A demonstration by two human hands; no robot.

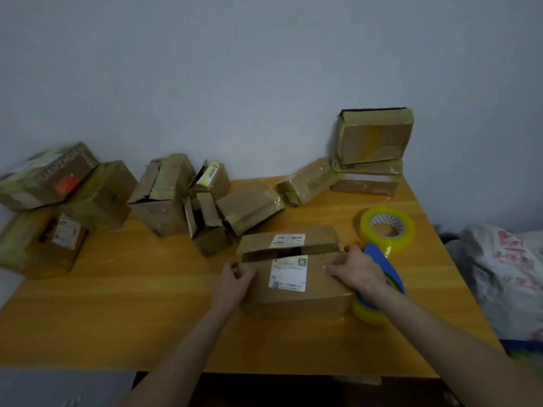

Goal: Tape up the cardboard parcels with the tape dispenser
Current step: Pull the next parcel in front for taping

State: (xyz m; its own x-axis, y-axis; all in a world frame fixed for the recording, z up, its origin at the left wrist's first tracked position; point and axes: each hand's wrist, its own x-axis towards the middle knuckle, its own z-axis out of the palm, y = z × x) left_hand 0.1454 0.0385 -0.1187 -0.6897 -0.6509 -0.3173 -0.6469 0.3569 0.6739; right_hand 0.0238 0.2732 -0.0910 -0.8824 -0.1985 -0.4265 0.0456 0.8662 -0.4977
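Along the back of the tabletop, against the pale wall, other cardboard boxes crowd together. A left pile of three is wrapped in yellowish tape. The middle boxes include a small one with its flaps standing open and a flat one leaning on it. A right stack stands in the far corner, with a wrapped packet propped against it. A spare tape roll lies flat on the tabletop, just behind the right hand. Off the right edge sits a white plastic bag with red print.

Nothing lies between the person and the parcel, which rests near the front middle of the tabletop. Its far flap is tilted up and its near flap lies down. A dark gap shows between them, and a white label is split across both.

The left hand grips the parcel's left end, with fingers curled round the upper corner. The right hand lies across the right end of the near flap, with fingers fairly straight and pressing down on the cardboard and the thumb toward the far flap.

The blue tape dispenser, loaded with a yellow roll, sits just beside the parcel's right end. It is partly hidden under the right hand and wrist, and whether the palm touches it cannot be told.
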